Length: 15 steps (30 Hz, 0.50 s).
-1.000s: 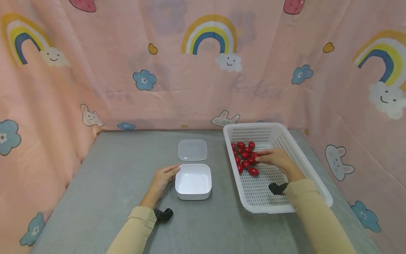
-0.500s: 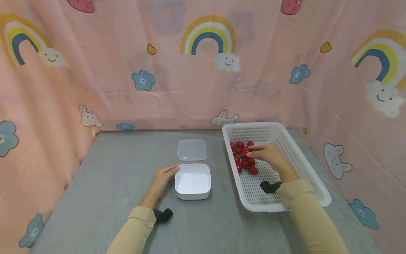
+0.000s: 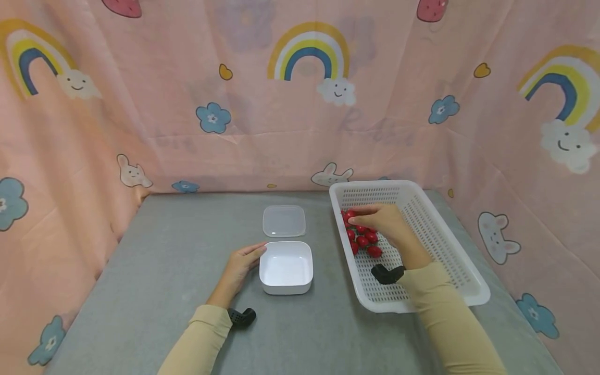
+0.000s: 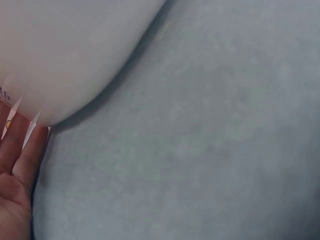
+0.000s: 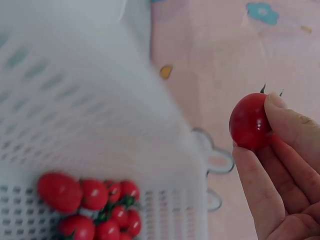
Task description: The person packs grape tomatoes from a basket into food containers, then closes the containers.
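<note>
Currently, one tomato (image 5: 250,122) is pinched by the right hand (image 3: 386,221) over the basket (image 3: 384,307), where other tomatoes (image 3: 362,241) are contained. The box (image 3: 286,268), left of the basket, is touched by the loosely extended left hand (image 3: 240,266).

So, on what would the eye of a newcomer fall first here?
Probably on the bright red tomatoes, gathered along the left side of the white basket in the head view, and on the single tomato pinched in the right hand. Next, the pink rainbow-printed curtain behind the table.
</note>
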Available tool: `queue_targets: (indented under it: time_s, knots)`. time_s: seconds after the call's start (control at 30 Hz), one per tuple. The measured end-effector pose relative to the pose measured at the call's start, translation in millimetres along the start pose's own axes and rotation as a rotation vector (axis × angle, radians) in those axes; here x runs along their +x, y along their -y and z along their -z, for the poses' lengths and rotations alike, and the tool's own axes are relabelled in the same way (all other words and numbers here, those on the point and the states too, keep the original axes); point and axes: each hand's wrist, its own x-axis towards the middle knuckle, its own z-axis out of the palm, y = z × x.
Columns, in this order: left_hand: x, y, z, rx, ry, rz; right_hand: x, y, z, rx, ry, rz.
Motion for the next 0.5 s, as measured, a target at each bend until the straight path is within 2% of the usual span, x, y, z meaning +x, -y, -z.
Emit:
queue_targets:
  time_s: [0.23,0.5]
  knots:
    - [2.1,1.8,1.9,-0.011,-0.003,-0.005,-2,22,-19.7,0.073,0.022,0.029]
    - [0.7,-0.3,0.0,-0.017,-0.002,0.004,-9,42,-43.5,0.083,0.039,0.063]
